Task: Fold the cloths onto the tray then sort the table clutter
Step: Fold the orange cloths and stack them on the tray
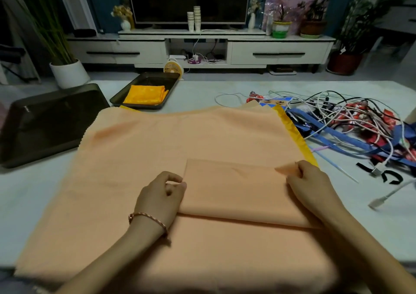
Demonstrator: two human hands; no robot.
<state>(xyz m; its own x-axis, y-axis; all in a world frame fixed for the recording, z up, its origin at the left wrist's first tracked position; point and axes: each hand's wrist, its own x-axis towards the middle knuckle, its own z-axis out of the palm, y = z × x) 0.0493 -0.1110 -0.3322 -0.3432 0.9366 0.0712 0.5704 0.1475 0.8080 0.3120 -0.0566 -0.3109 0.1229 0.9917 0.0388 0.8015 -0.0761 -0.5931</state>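
A folded peach cloth [238, 192] lies on top of a larger peach cloth [175, 140] spread over the table. My left hand [161, 196] pinches the folded cloth's left corner. At the right corner, my right hand [311, 184] pinches that same cloth. A yellow cloth edge [295, 129] shows beneath the spread cloth on the right. Farther back, a dark tray [119, 98] holds a folded yellow cloth [146, 94].
A second dark tray [45, 122] sits at the left. A tangle of cables [351, 118], blue straps [337, 140] and red wrappers fills the table's right side. A loose white plug [378, 202] lies near my right arm. A TV stand stands beyond the table.
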